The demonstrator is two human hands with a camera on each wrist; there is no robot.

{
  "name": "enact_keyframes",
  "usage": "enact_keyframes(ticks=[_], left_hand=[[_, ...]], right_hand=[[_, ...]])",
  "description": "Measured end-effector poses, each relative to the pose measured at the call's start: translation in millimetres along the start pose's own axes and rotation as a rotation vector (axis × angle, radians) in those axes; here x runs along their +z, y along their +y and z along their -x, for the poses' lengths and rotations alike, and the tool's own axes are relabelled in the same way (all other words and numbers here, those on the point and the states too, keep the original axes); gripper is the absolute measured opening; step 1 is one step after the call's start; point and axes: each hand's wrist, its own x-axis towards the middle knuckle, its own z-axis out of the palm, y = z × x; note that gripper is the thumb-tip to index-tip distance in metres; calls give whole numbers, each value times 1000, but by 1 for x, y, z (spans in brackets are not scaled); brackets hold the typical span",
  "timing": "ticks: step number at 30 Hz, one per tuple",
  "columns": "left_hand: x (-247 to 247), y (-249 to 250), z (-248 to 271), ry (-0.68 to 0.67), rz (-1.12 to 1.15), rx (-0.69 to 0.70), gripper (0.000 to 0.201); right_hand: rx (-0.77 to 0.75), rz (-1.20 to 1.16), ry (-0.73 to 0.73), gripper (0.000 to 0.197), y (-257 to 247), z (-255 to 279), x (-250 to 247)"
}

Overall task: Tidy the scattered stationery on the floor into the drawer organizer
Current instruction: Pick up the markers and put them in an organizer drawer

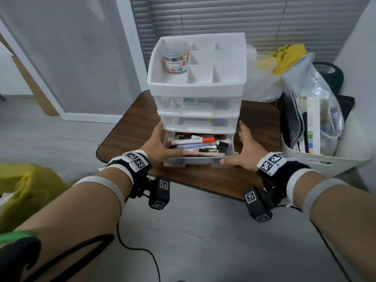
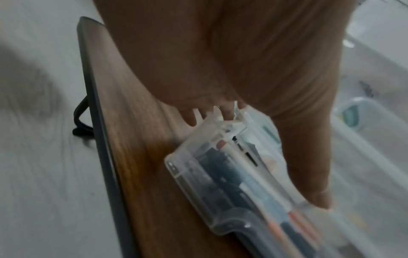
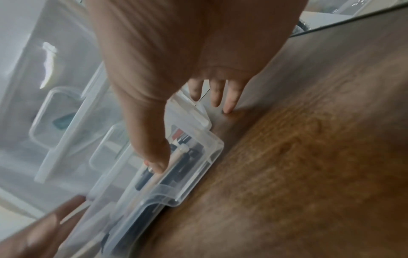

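A white three-drawer organizer [image 1: 196, 86] stands on a brown board [image 1: 126, 135]. Its bottom drawer [image 1: 200, 160] is pulled partly out and is full of pens and markers [image 1: 195, 142]. My left hand [image 1: 162, 145] lies against the drawer's left side, fingers straight, thumb across the front rim. My right hand [image 1: 244, 147] mirrors it on the right side, its thumb on the front edge. The left wrist view shows the left hand [image 2: 243, 69] beside the drawer [image 2: 198, 174]. In the right wrist view the right hand [image 3: 176, 52] has fingertips [image 3: 228, 106] touching the board beside the drawer [image 3: 198, 151].
A clear jar of clips [image 1: 176, 60] sits in the organizer's top tray. A white basket [image 1: 325, 159] with a silver bag [image 1: 311, 98] stands close on the right. A yellow bag [image 1: 26, 188] lies at the left, and a black cable [image 1: 138, 247] runs over the grey floor.
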Motion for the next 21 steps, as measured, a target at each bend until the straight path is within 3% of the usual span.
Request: enact_keyframes(ticks=[2,10,21], left_hand=[[0,-5,-1,10,-24,32,134],[-5,-5,-7,-32,-83,48,141],[-16,-1,-16,-57,-158,51,130]], right_hand=[[-16,13,-7,133,-1,-4,-4],[-6,47,27,118,2,-15,-8],[-15,7,-35,124,-1,-15,-1]])
